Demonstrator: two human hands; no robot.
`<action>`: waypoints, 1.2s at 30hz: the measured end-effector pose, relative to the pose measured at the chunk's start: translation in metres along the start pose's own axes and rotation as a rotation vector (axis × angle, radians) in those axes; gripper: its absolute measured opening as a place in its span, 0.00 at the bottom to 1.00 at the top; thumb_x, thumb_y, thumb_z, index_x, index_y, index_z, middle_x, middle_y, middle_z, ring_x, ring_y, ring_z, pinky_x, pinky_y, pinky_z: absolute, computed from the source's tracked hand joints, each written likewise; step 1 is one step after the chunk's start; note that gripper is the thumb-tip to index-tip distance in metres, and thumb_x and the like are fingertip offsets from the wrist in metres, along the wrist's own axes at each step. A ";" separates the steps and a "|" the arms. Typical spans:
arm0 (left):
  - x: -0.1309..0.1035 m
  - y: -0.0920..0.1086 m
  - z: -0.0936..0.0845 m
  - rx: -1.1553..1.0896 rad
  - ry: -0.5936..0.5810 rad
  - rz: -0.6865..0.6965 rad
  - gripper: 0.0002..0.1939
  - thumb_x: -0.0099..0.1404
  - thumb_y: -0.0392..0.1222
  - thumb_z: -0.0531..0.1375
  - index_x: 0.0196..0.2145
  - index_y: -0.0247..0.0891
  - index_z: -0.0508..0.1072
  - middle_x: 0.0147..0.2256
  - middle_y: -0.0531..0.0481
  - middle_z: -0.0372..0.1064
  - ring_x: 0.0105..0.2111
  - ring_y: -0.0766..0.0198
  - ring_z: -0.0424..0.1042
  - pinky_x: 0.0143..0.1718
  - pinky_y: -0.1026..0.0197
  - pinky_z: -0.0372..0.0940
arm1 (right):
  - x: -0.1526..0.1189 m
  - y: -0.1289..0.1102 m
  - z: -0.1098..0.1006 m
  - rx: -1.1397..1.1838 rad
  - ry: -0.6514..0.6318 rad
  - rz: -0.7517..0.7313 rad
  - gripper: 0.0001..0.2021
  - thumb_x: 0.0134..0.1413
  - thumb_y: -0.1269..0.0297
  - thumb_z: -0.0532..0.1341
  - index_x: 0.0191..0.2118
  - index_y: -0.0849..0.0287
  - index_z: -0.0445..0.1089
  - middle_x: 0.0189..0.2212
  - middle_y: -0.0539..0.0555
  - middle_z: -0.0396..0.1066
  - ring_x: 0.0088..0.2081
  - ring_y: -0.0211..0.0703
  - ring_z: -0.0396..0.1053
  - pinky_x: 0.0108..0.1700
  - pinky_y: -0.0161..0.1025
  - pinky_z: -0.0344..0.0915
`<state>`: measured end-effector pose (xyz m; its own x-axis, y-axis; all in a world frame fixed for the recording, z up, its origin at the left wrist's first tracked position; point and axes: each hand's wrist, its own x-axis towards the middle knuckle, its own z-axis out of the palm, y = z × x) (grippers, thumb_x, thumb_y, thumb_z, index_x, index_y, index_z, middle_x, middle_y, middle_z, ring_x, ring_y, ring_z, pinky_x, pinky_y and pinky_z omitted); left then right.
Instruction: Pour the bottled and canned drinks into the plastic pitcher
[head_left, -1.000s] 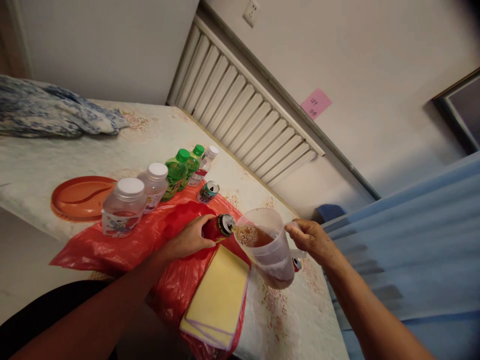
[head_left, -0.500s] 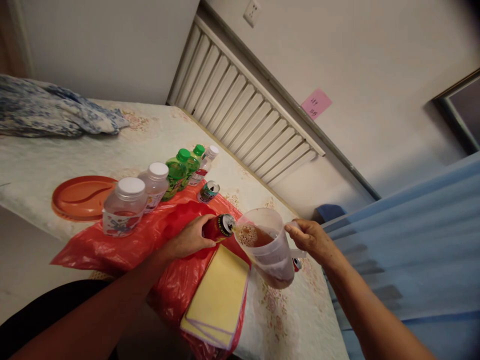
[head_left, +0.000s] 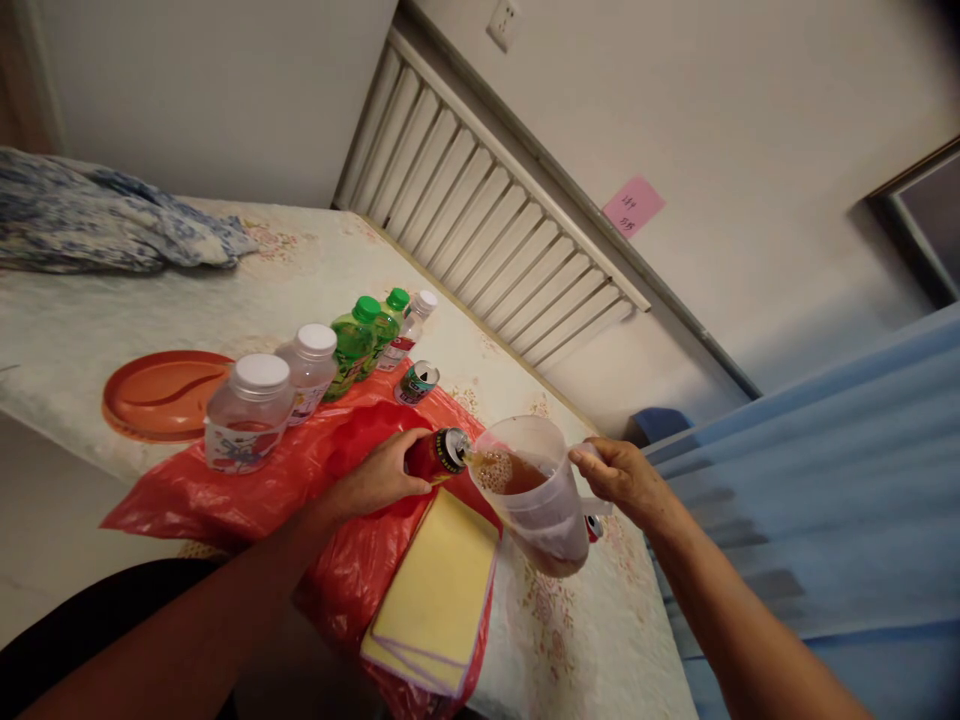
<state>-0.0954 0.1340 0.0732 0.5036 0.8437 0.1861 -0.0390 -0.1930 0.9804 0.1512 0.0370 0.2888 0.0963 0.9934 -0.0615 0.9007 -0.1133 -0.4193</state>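
My left hand is wrapped round a dark red and yellow drink can, tipped on its side with its opened top towards the pitcher. A thin stream of liquid runs from the can into the clear plastic pitcher. Brown, bubbly liquid lies inside, and the pitcher leans towards the can. My right hand is closed on the pitcher's handle. Just below the can rests a stack of yellow cloths with purple edges, on a red plastic bag.
Two white-capped jars, green-capped bottles, a slim white-capped bottle and an open green can form a row. An orange divided plate sits left. Another can shows partly behind the pitcher. A radiator lines the wall.
Hardly anything differs. Both hands, the can and the pitcher hold their places while liquid keeps flowing from the can into the pitcher.
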 end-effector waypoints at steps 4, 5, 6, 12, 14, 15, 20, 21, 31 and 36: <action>-0.001 0.001 0.000 -0.016 -0.003 -0.007 0.30 0.48 0.35 0.64 0.51 0.40 0.69 0.49 0.47 0.74 0.50 0.53 0.72 0.50 0.57 0.68 | 0.000 -0.001 0.000 0.005 -0.003 0.007 0.23 0.53 0.43 0.57 0.20 0.56 0.57 0.17 0.44 0.52 0.20 0.33 0.49 0.21 0.32 0.47; -0.001 0.000 0.000 -0.011 -0.007 -0.011 0.30 0.48 0.35 0.64 0.51 0.40 0.68 0.50 0.47 0.73 0.51 0.53 0.72 0.50 0.58 0.68 | 0.000 -0.001 0.000 0.003 -0.003 0.005 0.23 0.53 0.43 0.57 0.20 0.56 0.57 0.17 0.44 0.52 0.20 0.33 0.49 0.21 0.32 0.47; -0.001 0.000 0.000 -0.006 -0.008 -0.014 0.31 0.48 0.35 0.64 0.52 0.39 0.68 0.50 0.46 0.73 0.51 0.53 0.71 0.50 0.58 0.68 | 0.000 -0.001 0.000 0.000 -0.003 0.002 0.23 0.53 0.43 0.57 0.20 0.56 0.57 0.17 0.44 0.52 0.20 0.33 0.49 0.21 0.32 0.47; 0.001 -0.003 0.001 0.003 -0.005 -0.006 0.30 0.47 0.36 0.64 0.51 0.41 0.68 0.50 0.48 0.73 0.50 0.51 0.72 0.51 0.56 0.68 | 0.000 -0.002 0.000 -0.004 0.006 -0.010 0.23 0.52 0.43 0.57 0.20 0.56 0.56 0.16 0.44 0.51 0.20 0.33 0.48 0.21 0.32 0.47; 0.000 -0.002 0.001 -0.001 -0.004 -0.001 0.30 0.48 0.36 0.64 0.51 0.40 0.68 0.50 0.47 0.73 0.50 0.51 0.71 0.50 0.55 0.67 | 0.000 -0.002 0.000 -0.004 0.005 -0.007 0.23 0.52 0.43 0.58 0.20 0.56 0.56 0.16 0.44 0.51 0.20 0.33 0.48 0.21 0.32 0.47; 0.000 -0.001 0.000 -0.004 -0.004 0.003 0.30 0.48 0.36 0.64 0.51 0.40 0.68 0.50 0.47 0.73 0.50 0.50 0.71 0.50 0.54 0.67 | 0.000 -0.002 0.000 -0.005 0.005 -0.006 0.23 0.52 0.43 0.58 0.20 0.56 0.56 0.16 0.44 0.51 0.20 0.33 0.48 0.21 0.32 0.47; -0.001 0.001 0.000 -0.022 -0.007 0.007 0.29 0.48 0.35 0.63 0.50 0.40 0.69 0.49 0.48 0.73 0.50 0.50 0.71 0.50 0.55 0.67 | 0.000 0.000 0.000 -0.004 0.002 -0.006 0.23 0.53 0.43 0.57 0.21 0.56 0.57 0.16 0.44 0.52 0.20 0.33 0.49 0.21 0.32 0.48; -0.001 0.001 0.000 -0.018 -0.009 0.007 0.29 0.48 0.35 0.63 0.50 0.40 0.69 0.49 0.48 0.73 0.51 0.50 0.71 0.50 0.55 0.67 | 0.000 0.000 0.000 -0.003 0.001 -0.005 0.23 0.53 0.43 0.57 0.21 0.56 0.57 0.16 0.44 0.51 0.20 0.33 0.49 0.21 0.32 0.47; 0.000 -0.002 0.001 0.011 -0.004 -0.004 0.30 0.48 0.36 0.64 0.51 0.40 0.68 0.50 0.47 0.73 0.52 0.49 0.71 0.51 0.54 0.67 | 0.001 -0.001 0.000 -0.016 -0.004 -0.006 0.24 0.52 0.41 0.57 0.20 0.56 0.57 0.17 0.44 0.51 0.21 0.33 0.48 0.22 0.33 0.48; 0.001 -0.003 0.000 0.017 -0.009 0.001 0.30 0.48 0.36 0.65 0.51 0.42 0.69 0.51 0.47 0.73 0.51 0.50 0.71 0.52 0.53 0.67 | 0.001 0.000 0.000 0.002 -0.010 -0.006 0.24 0.53 0.41 0.58 0.20 0.56 0.56 0.17 0.44 0.51 0.21 0.33 0.48 0.21 0.32 0.47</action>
<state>-0.0950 0.1351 0.0705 0.5117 0.8387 0.1862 -0.0246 -0.2023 0.9790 0.1514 0.0379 0.2886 0.0869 0.9939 -0.0682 0.9006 -0.1076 -0.4211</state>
